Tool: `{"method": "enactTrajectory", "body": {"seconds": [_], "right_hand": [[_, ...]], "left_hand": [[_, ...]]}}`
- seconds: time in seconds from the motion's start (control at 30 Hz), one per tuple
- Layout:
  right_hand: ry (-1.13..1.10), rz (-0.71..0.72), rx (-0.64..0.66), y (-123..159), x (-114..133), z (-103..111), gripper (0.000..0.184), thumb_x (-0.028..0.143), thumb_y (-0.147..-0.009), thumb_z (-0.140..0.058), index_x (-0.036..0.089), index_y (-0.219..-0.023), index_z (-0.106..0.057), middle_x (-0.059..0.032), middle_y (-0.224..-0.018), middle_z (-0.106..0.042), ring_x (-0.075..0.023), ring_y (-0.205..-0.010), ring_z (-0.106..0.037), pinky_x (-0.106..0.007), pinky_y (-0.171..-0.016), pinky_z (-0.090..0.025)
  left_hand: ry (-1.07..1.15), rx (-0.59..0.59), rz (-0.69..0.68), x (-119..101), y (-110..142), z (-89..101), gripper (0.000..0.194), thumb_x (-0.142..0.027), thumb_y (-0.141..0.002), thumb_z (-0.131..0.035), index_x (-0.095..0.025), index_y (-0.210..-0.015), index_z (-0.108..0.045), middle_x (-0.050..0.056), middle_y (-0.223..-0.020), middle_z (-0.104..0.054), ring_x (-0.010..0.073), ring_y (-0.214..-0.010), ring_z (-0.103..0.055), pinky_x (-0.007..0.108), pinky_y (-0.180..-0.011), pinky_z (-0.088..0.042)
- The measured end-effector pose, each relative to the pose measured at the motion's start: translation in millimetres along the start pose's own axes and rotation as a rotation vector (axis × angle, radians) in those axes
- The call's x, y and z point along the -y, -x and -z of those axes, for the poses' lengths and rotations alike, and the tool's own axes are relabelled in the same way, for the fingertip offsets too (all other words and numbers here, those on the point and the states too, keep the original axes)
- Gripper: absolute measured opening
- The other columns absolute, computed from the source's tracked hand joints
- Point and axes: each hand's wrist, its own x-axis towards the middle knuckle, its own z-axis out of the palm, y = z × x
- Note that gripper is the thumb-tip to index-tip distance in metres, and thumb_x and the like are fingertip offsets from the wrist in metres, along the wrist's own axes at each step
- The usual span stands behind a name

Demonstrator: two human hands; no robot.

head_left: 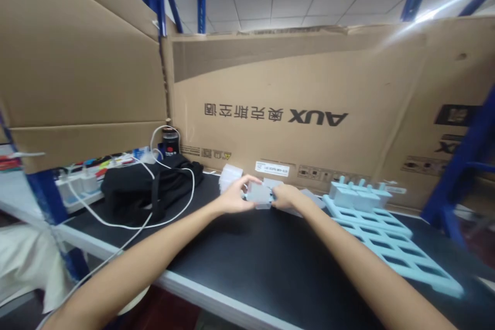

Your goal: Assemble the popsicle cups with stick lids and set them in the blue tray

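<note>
Over the far part of the black table top, a small whitish box-like piece (258, 193) is held between the thumb and fingers of my left hand (236, 196). My right hand (284, 196) is closed at the right edge of that piece. A small dark or bluish bit shows by its fingertips, too blurred to name. Close behind my left hand stands a stack of translucent white pieces (229, 177). Flat greyish pieces (312, 198) lie beyond my right wrist, partly covered by it.
To the right, a light blue slotted rack (415, 263) carries several light blue blocks with pegs (361, 198). On the left are a black cloth bag (131, 193), a white cable (193, 185), a power strip (83, 191) and a dark jar (170, 140). A cardboard wall (294, 72) closes the back.
</note>
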Motion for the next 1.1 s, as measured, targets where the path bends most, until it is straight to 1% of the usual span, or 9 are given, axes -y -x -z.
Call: {"method": "enactTrajectory", "body": {"seconds": [0.13, 0.27, 0.43, 0.53, 0.63, 0.77, 0.97, 1.03, 1.1], "right_hand": [[0.109, 0.133, 0.117, 2.7, -2.6, -3.0, 0.007, 0.015, -0.068, -0.067, 0.017, -0.074, -0.068, -0.0153, -0.083, -0.072, -0.0266, -0.072, -0.068, -0.032, -0.059, -0.044], [0.181, 0.119, 0.083, 9.3, -13.7, 3.5, 0.020, 0.011, -0.082, -0.047, 0.014, -0.089, -0.065, -0.0201, -0.094, -0.070, -0.0302, -0.085, -0.068, -0.035, -0.066, -0.044], [0.162, 0.092, 0.031, 8.5, -26.6, 4.6, 0.020, 0.018, -0.090, -0.041, 0.016, -0.099, -0.058, -0.0166, -0.100, -0.069, -0.0260, -0.086, -0.067, -0.032, -0.067, -0.042], [0.112, 0.071, -0.056, 6.7, -33.7, -0.9, 0.019, 0.023, -0.092, -0.040, 0.016, -0.099, -0.056, -0.0151, -0.099, -0.068, -0.0243, -0.085, -0.065, -0.032, -0.070, -0.042], [0.045, 0.122, -0.185, 12.8, -39.4, -3.4, 0.018, 0.024, -0.091, -0.041, 0.016, -0.097, -0.056, -0.0142, -0.098, -0.067, -0.0239, -0.087, -0.063, -0.032, -0.074, -0.043], [-0.117, 0.254, -0.362, 26.9, -42.8, -0.5, 0.012, 0.022, -0.090, -0.043, 0.018, -0.092, -0.054, -0.0115, -0.093, -0.065, -0.0218, -0.087, -0.061, -0.031, -0.077, -0.044], [-0.491, 0.181, -0.690, 33.9, -34.2, 10.1, 0.009, 0.027, -0.089, -0.051, 0.021, -0.081, -0.051, -0.0006, -0.073, -0.057, -0.0145, -0.065, -0.056, -0.028, -0.066, -0.045], [-0.629, 0.117, -0.750, 35.4, -26.4, 16.8, 0.011, 0.029, -0.089, -0.053, 0.021, -0.082, -0.051, 0.0003, -0.073, -0.057, -0.0137, -0.065, -0.056, -0.027, -0.064, -0.046], [-0.729, 0.059, -0.763, 37.8, -20.0, 24.5, 0.013, 0.033, -0.090, -0.053, 0.021, -0.084, -0.051, 0.0007, -0.073, -0.057, -0.0134, -0.064, -0.057, -0.026, -0.062, -0.047]], "left_hand": [[-0.090, 0.217, -0.111, -6.8, 9.8, -5.7, 0.057, -0.009, -0.066, -0.065, -0.022, -0.120, -0.053, 0.007, -0.119, -0.060, 0.0196, -0.095, -0.059, 0.033, -0.083, -0.050], [-0.120, 0.288, -0.170, -11.1, 12.4, -11.2, 0.059, -0.009, -0.067, -0.063, -0.022, -0.122, -0.048, 0.008, -0.128, -0.054, 0.0221, -0.110, -0.056, 0.034, -0.091, -0.049], [-0.275, 0.290, -0.053, -9.0, 14.4, -14.4, 0.052, -0.032, -0.071, -0.073, -0.023, -0.116, -0.049, 0.009, -0.124, -0.055, 0.0248, -0.109, -0.058, 0.038, -0.092, -0.049], [-0.355, 0.341, 0.050, -1.1, 16.4, -15.6, 0.047, -0.046, -0.075, -0.071, -0.024, -0.112, -0.052, 0.008, -0.119, -0.059, 0.0258, -0.104, -0.060, 0.039, -0.089, -0.050], [-0.375, 0.386, 0.024, 4.2, 16.4, -16.8, 0.048, -0.057, -0.077, -0.068, -0.025, -0.110, -0.055, 0.007, -0.116, -0.062, 0.0269, -0.107, -0.059, 0.040, -0.092, -0.048], [-0.386, 0.255, -0.021, 8.5, -0.4, -24.1, 0.049, -0.061, -0.081, -0.062, -0.024, -0.112, -0.056, 0.008, -0.119, -0.061, 0.0286, -0.113, -0.056, 0.045, -0.099, -0.044], [-0.221, 0.067, -0.021, 3.6, -50.2, -63.1, 0.096, -0.059, -0.067, -0.075, -0.020, -0.142, -0.029, 0.018, -0.142, -0.047, 0.0350, -0.131, -0.044, 0.053, -0.105, -0.040], [-0.128, 0.026, -0.023, -4.1, -62.2, -75.4, 0.092, -0.053, -0.070, -0.075, -0.019, -0.141, -0.028, 0.019, -0.139, -0.049, 0.0338, -0.128, -0.048, 0.052, -0.102, -0.042], [-0.056, 0.002, -0.017, -13.2, -68.3, -81.8, 0.074, -0.047, -0.077, -0.071, -0.020, -0.136, -0.034, 0.017, -0.129, -0.057, 0.0308, -0.115, -0.058, 0.049, -0.094, -0.048]]}}
